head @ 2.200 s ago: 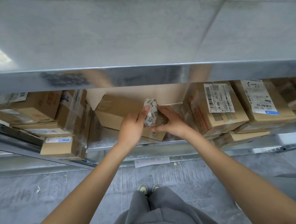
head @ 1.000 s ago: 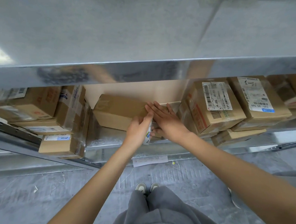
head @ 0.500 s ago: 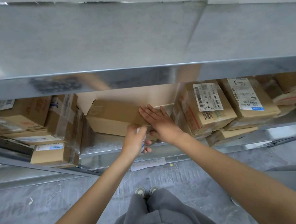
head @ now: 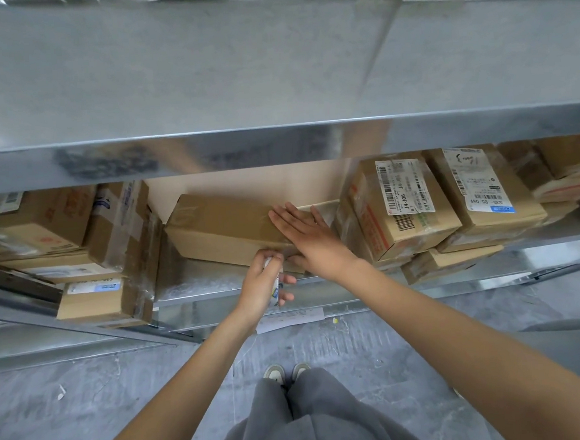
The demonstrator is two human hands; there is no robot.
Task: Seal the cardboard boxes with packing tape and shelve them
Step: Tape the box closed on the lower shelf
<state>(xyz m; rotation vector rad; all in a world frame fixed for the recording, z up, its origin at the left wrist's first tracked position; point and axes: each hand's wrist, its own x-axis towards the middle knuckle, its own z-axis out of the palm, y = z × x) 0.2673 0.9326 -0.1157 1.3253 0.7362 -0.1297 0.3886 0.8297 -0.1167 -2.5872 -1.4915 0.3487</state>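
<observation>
A long plain cardboard box (head: 220,224) lies on the lower metal shelf (head: 197,284), in the gap between two groups of boxes. My right hand (head: 309,240) rests flat on the box's right end, fingers spread. Just below the box's front edge, my left hand (head: 264,285) is closed around a patterned roll of packing tape (head: 275,291). The fingers hide most of the roll. Shiny clear tape shows on the box top under my right hand.
Labelled boxes (head: 404,205) crowd the shelf on the right, and more stacked boxes (head: 77,234) fill the left. A wide metal shelf (head: 272,83) overhangs everything. A paper label (head: 290,319) hangs on the shelf's front rail. Grey concrete floor lies below, with my legs and shoes (head: 285,373).
My left hand has brought the tape roll down from above the box to below its front edge. My right hand has gone from gripping to lying flat on the box top.
</observation>
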